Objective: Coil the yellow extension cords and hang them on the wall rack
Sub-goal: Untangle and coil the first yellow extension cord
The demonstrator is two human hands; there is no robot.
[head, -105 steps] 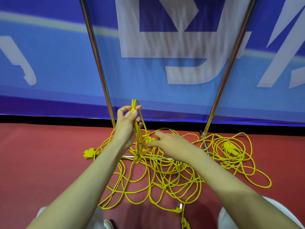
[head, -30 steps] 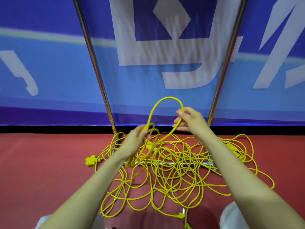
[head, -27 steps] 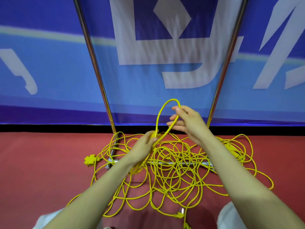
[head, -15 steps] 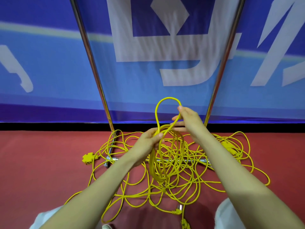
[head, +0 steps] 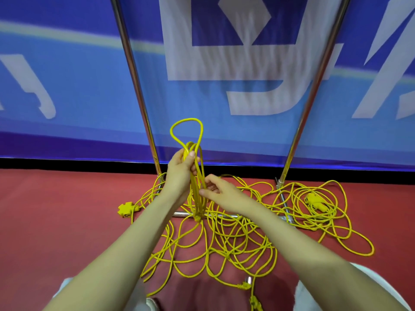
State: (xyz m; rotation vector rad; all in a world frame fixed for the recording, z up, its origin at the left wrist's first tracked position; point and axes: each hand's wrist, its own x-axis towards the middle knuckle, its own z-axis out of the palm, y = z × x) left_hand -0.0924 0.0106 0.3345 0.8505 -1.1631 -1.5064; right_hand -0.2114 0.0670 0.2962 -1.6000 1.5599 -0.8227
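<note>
Two hands at work, head view only.

1. Left hand: raised in front of the left upright of the rack. Its grip is closed round the top of the bundle of gathered turns, thumb across the strands, so the turns hang straight down and do not splay. One loop stands above the fist, probably the newest turn, not yet drawn level with the others.
2. Right hand: just right of the left hand and lower. Its grip is a narrow pinch of thumb and fingertips on strands of the hanging bundle, seemingly to steady them or to feed the next length.
3. Yellow extension cord: mostly uncoiled, sprawled on the red floor across the rack's base bar. Its socket block lies far left; a plug lies near, between the knees.
4. Second cord: a loose heap by the right upright, untouched.
5. Banner: blue, behind the rack.

Judgement: coiling is at an early stage and nothing is hung.
</note>
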